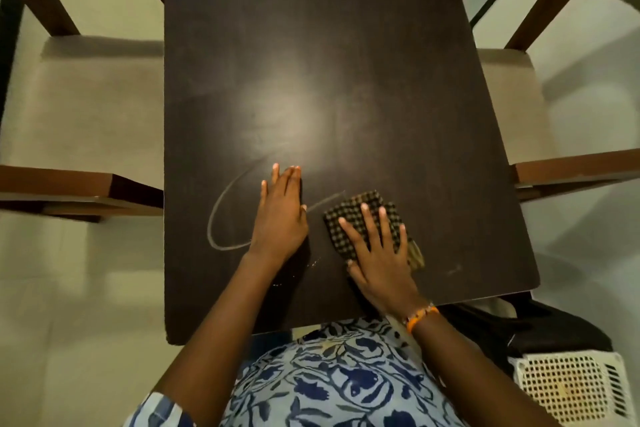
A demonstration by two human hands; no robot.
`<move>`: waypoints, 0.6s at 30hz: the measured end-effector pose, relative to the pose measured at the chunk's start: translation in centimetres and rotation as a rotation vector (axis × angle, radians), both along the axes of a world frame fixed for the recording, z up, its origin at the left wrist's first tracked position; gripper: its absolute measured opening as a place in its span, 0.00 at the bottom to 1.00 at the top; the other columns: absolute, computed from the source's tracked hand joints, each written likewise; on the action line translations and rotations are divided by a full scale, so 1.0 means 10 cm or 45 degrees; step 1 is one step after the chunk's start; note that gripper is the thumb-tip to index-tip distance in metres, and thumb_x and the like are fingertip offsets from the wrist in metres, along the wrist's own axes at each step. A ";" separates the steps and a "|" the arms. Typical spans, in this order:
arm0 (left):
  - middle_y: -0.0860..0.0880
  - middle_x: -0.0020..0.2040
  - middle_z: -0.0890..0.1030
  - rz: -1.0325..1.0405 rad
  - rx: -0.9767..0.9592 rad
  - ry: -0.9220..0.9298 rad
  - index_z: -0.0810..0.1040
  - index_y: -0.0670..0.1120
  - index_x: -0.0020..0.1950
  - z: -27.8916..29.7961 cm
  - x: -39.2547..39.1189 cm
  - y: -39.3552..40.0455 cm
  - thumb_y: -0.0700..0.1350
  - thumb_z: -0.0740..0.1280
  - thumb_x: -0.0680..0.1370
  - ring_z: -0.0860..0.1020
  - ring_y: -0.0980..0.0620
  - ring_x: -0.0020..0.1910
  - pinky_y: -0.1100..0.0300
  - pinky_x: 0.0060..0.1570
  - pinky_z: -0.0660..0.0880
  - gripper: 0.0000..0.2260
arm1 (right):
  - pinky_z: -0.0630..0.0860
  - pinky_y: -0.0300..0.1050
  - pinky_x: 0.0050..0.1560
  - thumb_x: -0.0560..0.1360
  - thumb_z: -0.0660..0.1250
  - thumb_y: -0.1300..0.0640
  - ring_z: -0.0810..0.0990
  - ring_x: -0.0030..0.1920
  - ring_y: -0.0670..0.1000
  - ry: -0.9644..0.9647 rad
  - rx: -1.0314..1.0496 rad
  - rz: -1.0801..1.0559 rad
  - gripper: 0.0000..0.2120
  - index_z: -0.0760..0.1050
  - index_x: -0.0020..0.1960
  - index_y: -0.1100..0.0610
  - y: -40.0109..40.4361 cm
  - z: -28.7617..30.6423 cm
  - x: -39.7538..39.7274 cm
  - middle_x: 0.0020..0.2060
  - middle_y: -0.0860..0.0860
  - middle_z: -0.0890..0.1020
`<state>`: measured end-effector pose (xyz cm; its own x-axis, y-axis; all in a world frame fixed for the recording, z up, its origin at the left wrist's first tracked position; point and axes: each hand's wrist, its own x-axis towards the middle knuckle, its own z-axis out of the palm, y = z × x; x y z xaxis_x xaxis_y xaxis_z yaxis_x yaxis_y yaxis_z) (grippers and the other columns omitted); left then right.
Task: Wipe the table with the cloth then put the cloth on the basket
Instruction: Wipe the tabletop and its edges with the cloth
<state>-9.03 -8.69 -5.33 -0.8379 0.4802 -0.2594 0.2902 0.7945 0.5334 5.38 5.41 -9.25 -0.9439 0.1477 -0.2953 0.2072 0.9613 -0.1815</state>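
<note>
A dark wooden table [346, 45] fills the middle of the view. My right hand [377, 253] lies flat with spread fingers on a folded brown checked cloth [360, 208] and presses it onto the table near the front right. Flat on the tabletop just left of the cloth rests my left hand [280, 215], fingers together, holding nothing. A pale curved streak [221, 208] loops on the surface to the left of that hand, and a few crumbs lie near the wrist. A white perforated plastic basket [568, 385] stands on the floor at the lower right.
Wooden chairs with pale seats stand on both sides: one at the left [86, 107], one at the right [512, 107]. A black object [519, 326] lies on the floor between the table's front right corner and the basket. The floor is pale tile.
</note>
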 end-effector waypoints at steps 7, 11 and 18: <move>0.46 0.77 0.55 0.064 -0.083 0.007 0.52 0.42 0.76 -0.10 -0.04 0.01 0.46 0.56 0.81 0.44 0.47 0.77 0.50 0.74 0.40 0.26 | 0.43 0.68 0.70 0.76 0.56 0.49 0.41 0.76 0.59 0.033 0.015 -0.007 0.32 0.47 0.76 0.44 0.14 0.01 -1.38 0.77 0.53 0.45; 0.46 0.77 0.57 0.088 -0.104 0.013 0.54 0.42 0.76 -0.07 -0.04 0.04 0.46 0.54 0.81 0.45 0.47 0.77 0.48 0.74 0.39 0.24 | 0.41 0.68 0.71 0.77 0.56 0.48 0.39 0.76 0.59 0.016 -0.004 -0.113 0.31 0.45 0.76 0.44 0.11 0.04 -2.01 0.77 0.53 0.43; 0.45 0.78 0.53 0.065 -0.200 0.129 0.50 0.41 0.76 0.01 0.04 -0.12 0.39 0.56 0.79 0.44 0.46 0.77 0.47 0.73 0.38 0.27 | 0.42 0.67 0.71 0.78 0.54 0.49 0.37 0.76 0.58 -0.009 -0.028 -0.043 0.31 0.42 0.76 0.45 -0.12 0.09 -1.49 0.77 0.53 0.41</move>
<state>-8.64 -9.84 -5.23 -0.8860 0.3966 -0.2404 0.2933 0.8807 0.3719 -9.50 4.25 -8.32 -0.9365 0.1727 -0.3051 0.2405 0.9497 -0.2007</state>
